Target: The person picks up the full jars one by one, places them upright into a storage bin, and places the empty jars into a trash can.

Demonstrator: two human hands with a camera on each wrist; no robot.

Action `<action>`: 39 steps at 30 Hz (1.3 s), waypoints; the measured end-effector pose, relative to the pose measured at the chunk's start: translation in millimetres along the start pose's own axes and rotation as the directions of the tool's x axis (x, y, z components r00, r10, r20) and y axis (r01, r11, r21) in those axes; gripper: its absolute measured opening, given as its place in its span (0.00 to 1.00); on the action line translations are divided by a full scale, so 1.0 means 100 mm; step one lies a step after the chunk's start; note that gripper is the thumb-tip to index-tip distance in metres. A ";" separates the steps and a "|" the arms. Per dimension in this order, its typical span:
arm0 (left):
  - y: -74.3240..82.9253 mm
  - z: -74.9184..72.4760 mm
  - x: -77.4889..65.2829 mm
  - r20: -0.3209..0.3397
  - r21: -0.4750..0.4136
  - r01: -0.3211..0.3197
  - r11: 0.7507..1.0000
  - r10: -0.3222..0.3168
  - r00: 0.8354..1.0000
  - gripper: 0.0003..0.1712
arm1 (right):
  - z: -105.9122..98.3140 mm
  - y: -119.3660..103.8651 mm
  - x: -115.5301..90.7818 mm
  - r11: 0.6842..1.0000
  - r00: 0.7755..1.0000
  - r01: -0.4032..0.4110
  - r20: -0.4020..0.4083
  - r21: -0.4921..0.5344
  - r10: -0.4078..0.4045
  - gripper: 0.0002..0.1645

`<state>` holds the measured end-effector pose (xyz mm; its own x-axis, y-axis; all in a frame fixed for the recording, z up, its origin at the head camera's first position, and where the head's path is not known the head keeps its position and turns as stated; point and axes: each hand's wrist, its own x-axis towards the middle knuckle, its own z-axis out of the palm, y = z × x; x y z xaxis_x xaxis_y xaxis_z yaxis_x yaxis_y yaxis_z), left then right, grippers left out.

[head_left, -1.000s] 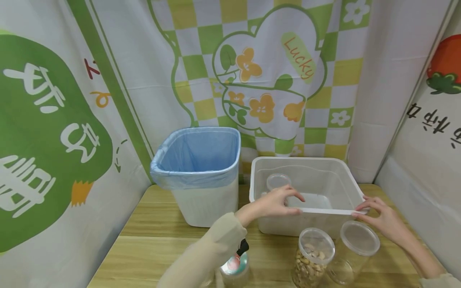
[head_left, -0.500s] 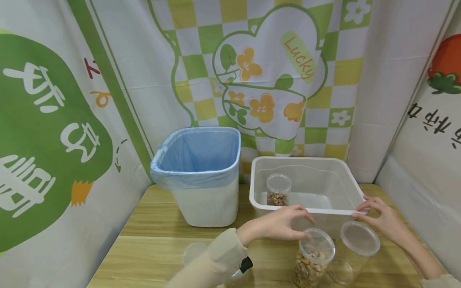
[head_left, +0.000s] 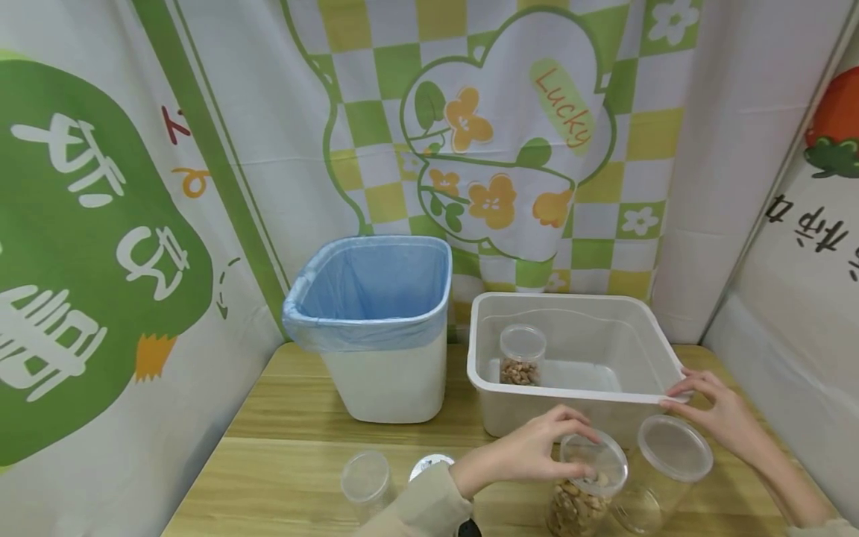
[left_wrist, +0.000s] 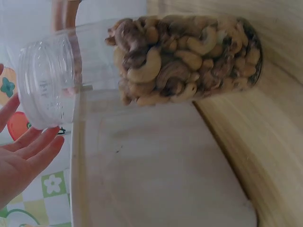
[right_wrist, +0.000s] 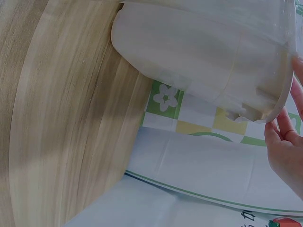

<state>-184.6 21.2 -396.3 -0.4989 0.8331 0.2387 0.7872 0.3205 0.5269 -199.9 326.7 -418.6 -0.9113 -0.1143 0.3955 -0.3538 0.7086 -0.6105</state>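
A clear jar of cashews (head_left: 582, 494) stands on the wooden table (head_left: 288, 455) in front of the white plastic bin (head_left: 483, 388). My left hand (head_left: 537, 451) reaches over its clear lid (head_left: 597, 456), fingers nearly straight and touching the lid's rim. The left wrist view shows the cashew jar (left_wrist: 184, 56) close up, with my fingers (left_wrist: 33, 151) beside its lid (left_wrist: 45, 85). My right hand (head_left: 711, 414) pinches the bin's near right corner (head_left: 671, 397). In the right wrist view its fingers (right_wrist: 284, 142) sit at the bin's rim (right_wrist: 265, 111). A small jar of nuts (head_left: 521, 355) stands inside the bin.
A white waste bin with a blue liner (head_left: 372, 313) stands left of the plastic bin. An empty lidded clear jar (head_left: 664, 466) is right of the cashew jar. A small clear jar (head_left: 365, 481) and another lid (head_left: 429, 465) sit at the table's front. Printed cloth walls enclose the table.
My left hand left the small jar standing in the bin and drew back and down to the cashew jar's lid. My right hand stayed on the bin's corner.
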 end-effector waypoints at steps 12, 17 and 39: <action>0.00 0.29 -0.09 -0.226 -0.079 -0.049 0.996 0.030 0.974 0.22 | -0.01 0.00 0.01 1.000 0.999 -0.026 0.033 0.017 0.025 0.12; 0.01 0.38 -0.11 -0.297 -0.094 -0.014 0.995 -0.014 0.955 0.24 | 0.00 0.00 0.01 1.000 0.999 -0.022 0.031 0.015 0.022 0.12; -0.05 0.63 -0.12 -0.396 -0.190 0.033 0.981 -0.107 0.912 0.30 | 0.02 0.02 0.00 0.999 0.999 0.019 -0.027 0.029 -0.018 0.11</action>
<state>-159.2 38.0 -453.0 -0.6828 0.5468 0.4846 0.6874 0.2559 0.6797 -201.2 327.0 -421.2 -0.8989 -0.1083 0.4245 -0.3766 0.6861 -0.6225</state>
